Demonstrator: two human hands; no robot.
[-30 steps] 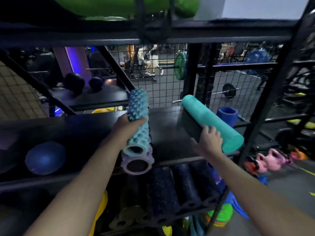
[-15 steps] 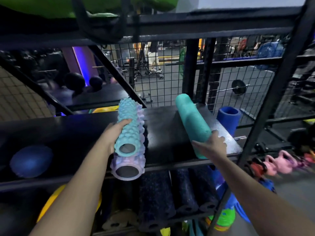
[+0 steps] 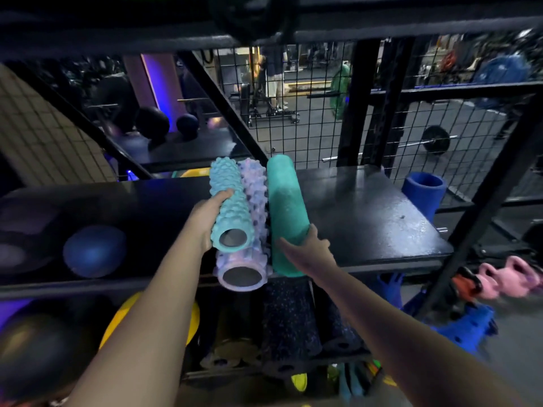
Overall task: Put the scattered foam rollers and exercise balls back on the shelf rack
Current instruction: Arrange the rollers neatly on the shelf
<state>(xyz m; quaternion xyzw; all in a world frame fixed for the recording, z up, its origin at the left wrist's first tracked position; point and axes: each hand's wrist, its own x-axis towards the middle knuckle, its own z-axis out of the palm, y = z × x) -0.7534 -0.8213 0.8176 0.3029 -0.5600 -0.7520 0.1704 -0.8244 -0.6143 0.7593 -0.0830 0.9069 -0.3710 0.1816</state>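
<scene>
Three foam rollers lie side by side on the black middle shelf. My left hand grips the bumpy teal roller, which rests partly on top of the bumpy lilac roller. Right of them lies the smooth teal roller, touching the lilac one. My right hand rests against its near right side, fingers spread around it. A blue exercise ball sits on the same shelf at the left.
Dark speckled rollers fill the lower shelf, with a yellow ball and a dark ball to their left. A blue roller stands behind the shelf's right end. Pink kettlebells sit on the floor at right. Wire mesh backs the rack.
My right hand has swung the smooth teal roller leftward until it lies straight beside the lilac one. My left hand has lowered the bumpy teal roller flatter onto the lilac roller.
</scene>
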